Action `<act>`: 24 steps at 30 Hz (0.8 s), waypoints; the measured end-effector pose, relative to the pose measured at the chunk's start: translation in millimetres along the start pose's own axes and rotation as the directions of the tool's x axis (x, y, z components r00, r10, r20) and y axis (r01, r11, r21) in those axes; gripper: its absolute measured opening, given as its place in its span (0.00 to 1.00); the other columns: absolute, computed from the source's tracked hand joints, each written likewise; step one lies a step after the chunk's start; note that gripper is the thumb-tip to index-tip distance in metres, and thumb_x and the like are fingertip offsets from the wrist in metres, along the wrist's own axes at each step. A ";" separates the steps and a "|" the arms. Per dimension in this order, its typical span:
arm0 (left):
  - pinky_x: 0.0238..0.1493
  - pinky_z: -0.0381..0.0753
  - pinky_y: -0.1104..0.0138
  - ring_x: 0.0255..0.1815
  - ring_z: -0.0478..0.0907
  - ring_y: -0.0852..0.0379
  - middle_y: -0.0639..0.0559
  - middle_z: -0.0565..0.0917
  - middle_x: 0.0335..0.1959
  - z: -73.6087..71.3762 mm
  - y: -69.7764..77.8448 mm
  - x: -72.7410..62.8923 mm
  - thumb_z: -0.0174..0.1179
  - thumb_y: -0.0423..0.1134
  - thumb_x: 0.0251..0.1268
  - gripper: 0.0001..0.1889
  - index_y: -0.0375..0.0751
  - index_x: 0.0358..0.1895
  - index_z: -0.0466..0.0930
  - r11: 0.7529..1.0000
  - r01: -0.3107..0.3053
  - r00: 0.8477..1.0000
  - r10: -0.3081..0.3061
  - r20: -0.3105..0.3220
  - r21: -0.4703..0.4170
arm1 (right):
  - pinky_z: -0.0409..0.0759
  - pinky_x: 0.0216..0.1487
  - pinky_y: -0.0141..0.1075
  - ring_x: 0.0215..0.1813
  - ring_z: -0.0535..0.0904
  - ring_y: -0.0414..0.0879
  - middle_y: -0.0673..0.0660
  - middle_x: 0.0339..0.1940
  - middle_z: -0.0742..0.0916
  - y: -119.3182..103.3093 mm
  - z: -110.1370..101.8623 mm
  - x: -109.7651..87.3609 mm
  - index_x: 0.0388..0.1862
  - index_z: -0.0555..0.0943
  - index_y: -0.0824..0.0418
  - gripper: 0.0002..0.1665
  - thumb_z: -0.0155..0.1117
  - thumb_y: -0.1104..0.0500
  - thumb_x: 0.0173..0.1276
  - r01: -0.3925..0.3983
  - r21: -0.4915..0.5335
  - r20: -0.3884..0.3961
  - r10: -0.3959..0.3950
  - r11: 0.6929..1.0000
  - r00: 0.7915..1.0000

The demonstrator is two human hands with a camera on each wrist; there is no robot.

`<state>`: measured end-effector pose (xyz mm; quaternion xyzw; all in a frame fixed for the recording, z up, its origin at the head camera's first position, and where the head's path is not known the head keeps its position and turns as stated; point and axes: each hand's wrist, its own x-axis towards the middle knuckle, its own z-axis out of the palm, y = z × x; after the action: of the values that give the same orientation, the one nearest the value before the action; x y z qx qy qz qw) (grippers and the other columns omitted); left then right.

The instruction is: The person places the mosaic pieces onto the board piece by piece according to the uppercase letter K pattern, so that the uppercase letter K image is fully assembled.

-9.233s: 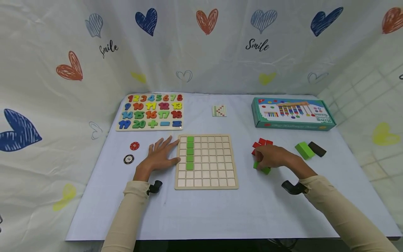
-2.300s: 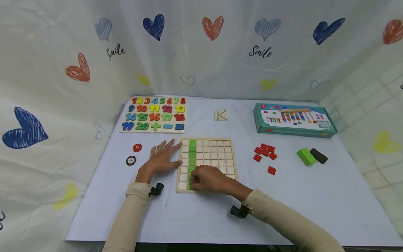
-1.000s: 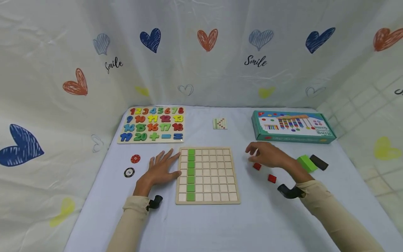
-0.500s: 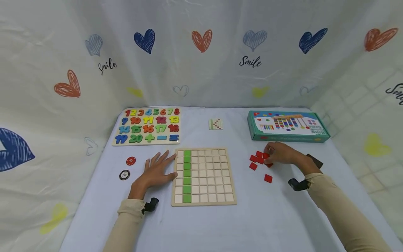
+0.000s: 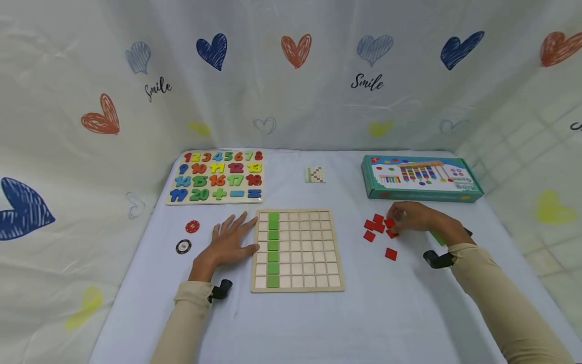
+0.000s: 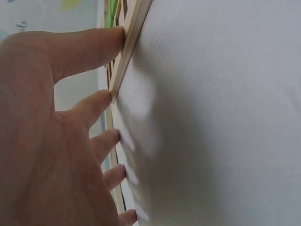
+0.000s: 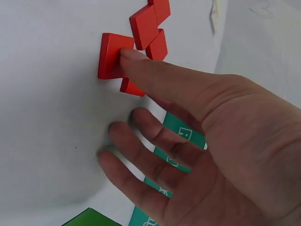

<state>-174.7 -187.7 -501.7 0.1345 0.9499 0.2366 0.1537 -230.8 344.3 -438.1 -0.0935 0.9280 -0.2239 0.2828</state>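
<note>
My left hand point(image 5: 229, 243) lies with fingers spread at the left edge of the wooden grid board point(image 5: 300, 292); in the left wrist view its thumb and index fingertips touch the board's rim point(image 6: 134, 35). One column of the board is filled with green square tiles point(image 5: 273, 268). On the right, my right hand point(image 5: 414, 217) is over a loose group of red square tiles point(image 5: 378, 226). In the right wrist view its thumb rests on one red tile point(image 7: 110, 56), the index finger is mostly hidden behind the thumb, and the other fingers are loosely bent.
A number puzzle board point(image 5: 213, 200) stands at the back left, a small pattern card point(image 5: 315, 175) at the back centre, and a green-edged toy box point(image 5: 423, 194) at the back right. Red point(image 5: 192, 226) and black point(image 5: 183, 246) chips lie left. A green block point(image 5: 437, 238) is partly behind my right wrist.
The green column has grown to the bottom row, and the loose green tiles beside the red ones are gone. My right hand went to the board, then back to the red tiles. The left hand stayed.
</note>
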 end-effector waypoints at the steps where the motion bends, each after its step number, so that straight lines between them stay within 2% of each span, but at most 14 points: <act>1: 0.80 0.32 0.29 0.88 0.37 0.33 0.45 0.48 0.89 0.0 0.3 0.7 0.60 0.60 0.74 0.43 0.56 0.87 0.54 1.000 0.000 1.000 0.000 0.001 -0.001 | 0.82 0.56 0.55 0.59 0.75 0.62 0.65 0.56 0.82 1.2 0.0 0.4 0.59 0.79 0.64 0.26 0.76 0.52 0.69 -0.001 0.002 0.004 0.001 1.000 1.000; 7: 0.79 0.32 0.28 0.88 0.36 0.33 0.46 0.47 0.90 0.5 0.5 2.6 0.59 0.60 0.74 0.43 0.56 0.87 0.54 1.000 0.006 1.000 -0.006 0.007 0.011 | 0.83 0.53 0.48 0.56 0.76 0.58 0.63 0.53 0.82 3.5 -0.2 1.7 0.57 0.78 0.63 0.25 0.76 0.52 0.70 -0.020 0.035 0.033 0.019 0.999 0.999; 14: 0.80 0.32 0.29 0.89 0.36 0.34 0.46 0.47 0.90 -2.4 1.5 2.2 0.60 0.59 0.74 0.43 0.57 0.87 0.54 1.000 0.010 1.000 -0.010 0.000 0.003 | 0.84 0.52 0.48 0.57 0.77 0.59 0.65 0.56 0.82 4.2 -1.6 1.3 0.60 0.76 0.61 0.29 0.78 0.51 0.68 0.000 -0.004 0.043 0.000 1.000 0.999; 24: 0.81 0.31 0.30 0.89 0.36 0.34 0.46 0.47 0.90 -2.7 1.6 1.4 0.61 0.59 0.73 0.43 0.57 0.87 0.54 1.000 0.014 1.000 -0.014 0.004 -0.005 | 0.84 0.53 0.46 0.57 0.76 0.59 0.66 0.57 0.81 7.0 -2.6 4.1 0.59 0.74 0.62 0.29 0.77 0.51 0.69 -0.007 0.043 0.067 0.004 0.999 0.998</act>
<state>-176.7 -186.9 -498.9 0.1276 0.9499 0.2378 0.1575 -236.0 350.2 -441.4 -0.0922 0.9132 -0.2399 0.3163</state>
